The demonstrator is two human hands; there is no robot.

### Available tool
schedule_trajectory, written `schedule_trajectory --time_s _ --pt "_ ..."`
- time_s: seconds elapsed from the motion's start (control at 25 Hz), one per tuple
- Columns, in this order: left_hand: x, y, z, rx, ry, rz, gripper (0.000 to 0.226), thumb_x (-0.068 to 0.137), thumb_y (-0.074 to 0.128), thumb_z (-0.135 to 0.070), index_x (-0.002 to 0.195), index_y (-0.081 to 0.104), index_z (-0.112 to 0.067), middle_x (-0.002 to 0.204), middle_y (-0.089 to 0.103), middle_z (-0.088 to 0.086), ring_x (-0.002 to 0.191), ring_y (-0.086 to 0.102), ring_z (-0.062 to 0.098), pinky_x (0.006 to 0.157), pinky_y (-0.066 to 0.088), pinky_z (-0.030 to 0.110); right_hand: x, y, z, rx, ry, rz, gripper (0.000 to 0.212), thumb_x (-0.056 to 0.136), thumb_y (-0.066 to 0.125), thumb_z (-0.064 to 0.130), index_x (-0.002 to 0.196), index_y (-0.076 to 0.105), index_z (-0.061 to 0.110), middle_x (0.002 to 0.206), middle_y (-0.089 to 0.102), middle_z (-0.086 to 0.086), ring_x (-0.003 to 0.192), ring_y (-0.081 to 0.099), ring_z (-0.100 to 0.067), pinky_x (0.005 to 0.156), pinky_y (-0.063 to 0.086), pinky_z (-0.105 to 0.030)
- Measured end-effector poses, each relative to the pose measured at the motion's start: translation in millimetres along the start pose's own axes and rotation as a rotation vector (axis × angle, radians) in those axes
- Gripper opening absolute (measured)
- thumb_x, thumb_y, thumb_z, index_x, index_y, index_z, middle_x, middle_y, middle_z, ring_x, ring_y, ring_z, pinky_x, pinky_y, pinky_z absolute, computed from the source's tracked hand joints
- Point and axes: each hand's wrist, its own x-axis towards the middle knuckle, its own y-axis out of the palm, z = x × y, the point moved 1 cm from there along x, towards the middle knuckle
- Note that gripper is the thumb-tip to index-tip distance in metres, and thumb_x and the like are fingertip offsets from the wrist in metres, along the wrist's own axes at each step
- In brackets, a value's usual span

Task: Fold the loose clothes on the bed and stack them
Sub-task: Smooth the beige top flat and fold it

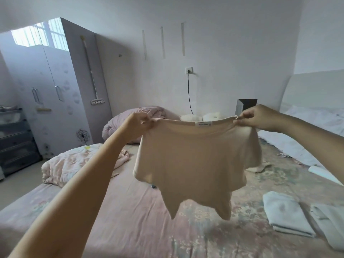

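Both arms reach forward, raised over the bed (130, 211). The left hand (136, 125) and right hand (257, 117) each pinch one end of the neckline of a beige shirt (193, 164), stretching it taut between them. The shirt hangs in the air above the bedsheet, label facing the camera. Two folded pale garments (286, 215) lie at right on the bed.
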Motion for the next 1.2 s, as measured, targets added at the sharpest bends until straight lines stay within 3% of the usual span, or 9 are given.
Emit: schedule_trajectory --time_s 0.16,0.28,0.44,0.64,0.76,0.88,0.96,1.04,1.2 --pt "3.0 17.8 12.3 -0.258 -0.162 0.093 0.026 0.093 0.059 -0.023 0.07 0.053 -0.012 0.052 0.039 -0.006 0.041 0.033 0.006 0.041 0.029 0.017 20.5 17.5 -16.7 0.205 0.083 0.002 0.053 0.086 0.051 0.054 0.096 0.06 0.002 0.082 0.053 -0.007 0.076 0.046 -0.018 0.066 0.034 -0.031" --pt "12.6 51.7 42.5 -0.189 -0.187 0.171 0.026 0.092 0.06 -0.024 0.071 0.057 -0.009 0.053 0.042 -0.005 0.039 0.036 0.004 0.035 0.029 0.016 46.6 48.8 -45.9 0.05 0.087 0.009 0.047 0.087 0.047 0.054 0.083 0.057 0.008 0.077 0.049 -0.005 0.073 0.044 -0.016 0.066 0.031 -0.03" --pt "34.2 143.2 114.5 0.084 -0.256 0.292 0.032 0.091 0.061 -0.028 0.067 0.052 -0.009 0.063 0.049 0.001 0.063 0.05 0.018 0.053 0.037 0.018 105.2 126.6 -125.1 -0.239 0.149 0.067 0.031 0.094 0.05 0.039 0.075 0.048 0.015 0.075 0.052 -0.001 0.075 0.05 -0.021 0.062 0.034 -0.031" --pt "46.6 300.0 202.8 0.648 -0.24 0.447 0.025 0.097 0.044 -0.013 0.121 0.05 -0.009 0.12 0.059 0.011 0.107 0.061 0.032 0.083 0.047 0.04 164.0 254.3 -245.8 -0.522 0.226 0.15 0.008 0.098 0.037 0.018 0.102 0.043 0.021 0.118 0.053 -0.004 0.1 0.055 -0.027 0.069 0.032 -0.032" --pt "38.7 374.5 234.7 0.462 -0.368 0.421 0.043 0.092 0.043 0.002 0.133 0.038 -0.008 0.131 0.04 0.017 0.108 0.055 0.036 0.08 0.043 0.041 177.0 317.0 -293.3 -0.652 0.273 0.159 0.04 0.091 0.044 0.011 0.129 0.038 0.021 0.135 0.04 -0.009 0.113 0.047 -0.031 0.081 0.037 -0.036" --pt "-12.6 416.0 248.1 0.273 -0.434 0.583 0.061 0.098 0.043 -0.027 0.15 0.013 -0.019 0.155 0.008 0.015 0.139 0.024 0.034 0.106 0.028 0.046 139.4 367.4 -316.8 -0.61 0.191 0.173 0.053 0.09 0.049 0.024 0.141 0.034 0.02 0.145 0.036 -0.011 0.129 0.035 -0.032 0.099 0.036 -0.043" --pt "-71.1 415.6 248.8 0.419 -0.245 0.718 0.068 0.094 0.026 -0.056 0.151 0.002 -0.029 0.158 -0.012 0.007 0.146 -0.001 0.032 0.112 0.012 0.056 87.8 389.8 -314.9 -0.571 -0.018 0.172 0.05 0.09 0.041 0.038 0.137 0.038 0.023 0.143 0.045 -0.01 0.132 0.03 -0.027 0.103 0.028 -0.044" --pt "-134.0 397.7 237.2 0.486 0.079 0.713 0.072 0.09 0.011 -0.066 0.151 0.012 -0.027 0.157 0.007 0.011 0.144 0.009 0.036 0.105 0.024 0.068 25.8 397.3 -302.6 -0.585 -0.199 0.252 0.05 0.096 0.023 0.05 0.139 0.037 0.028 0.146 0.041 -0.005 0.134 0.028 -0.022 0.103 0.022 -0.038" --pt "-233.8 360.4 213.9 0.421 0.464 0.72 0.072 0.093 0.018 -0.067 0.151 0.016 -0.025 0.153 0.027 0.012 0.143 0.021 0.029 0.103 0.019 0.052 -81.5 377.8 -282.2 -0.682 -0.323 0.342 0.058 0.096 0.011 0.058 0.149 0.016 0.033 0.147 0.038 -0.001 0.138 0.024 -0.019 0.108 0.012 -0.036"
